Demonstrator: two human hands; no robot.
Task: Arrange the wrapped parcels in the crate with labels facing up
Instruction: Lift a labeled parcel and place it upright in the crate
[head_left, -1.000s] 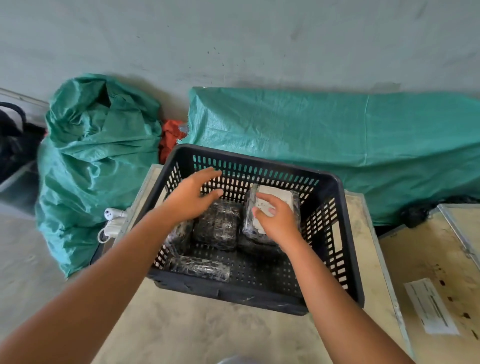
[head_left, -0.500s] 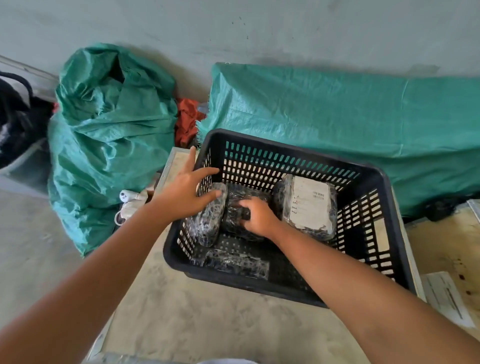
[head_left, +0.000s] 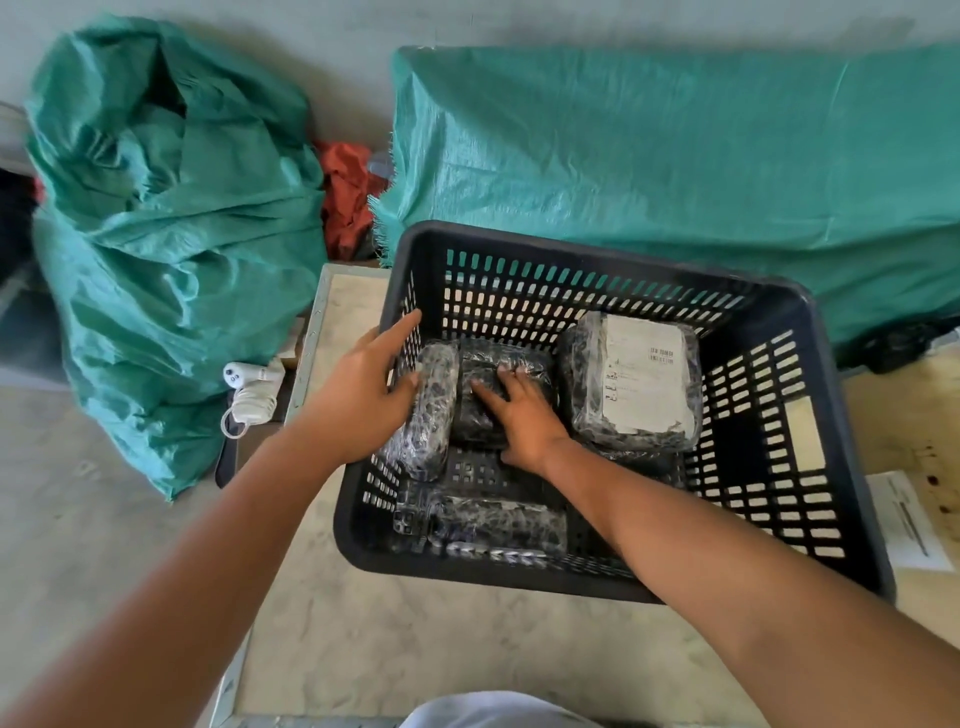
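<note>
A black slotted crate (head_left: 810, 332) stands on a pale table top. Inside it, a large wrapped parcel (head_left: 631, 384) lies at the right with its white label up. A dark middle parcel (head_left: 488, 364) lies under my right hand (head_left: 522, 410), whose fingers rest spread on top of it. A narrow parcel (head_left: 431, 410) leans against the crate's left wall; my left hand (head_left: 363, 400) is over the rim, thumb touching that parcel. Another parcel (head_left: 498, 522) lies along the crate's near wall, no label showing.
Two green tarp-covered heaps, one (head_left: 171, 249) at the left and one (head_left: 675, 156) behind the crate, with red cloth (head_left: 345, 197) between them. A white power plug and cord (head_left: 252, 389) lie left of the table. A wooden board with a paper sheet (head_left: 909, 519) sits at right.
My right hand left the labelled parcel, which now lies flat label up, and came to the middle parcel. My left hand came down to the crate's left rim. The view shifted left.
</note>
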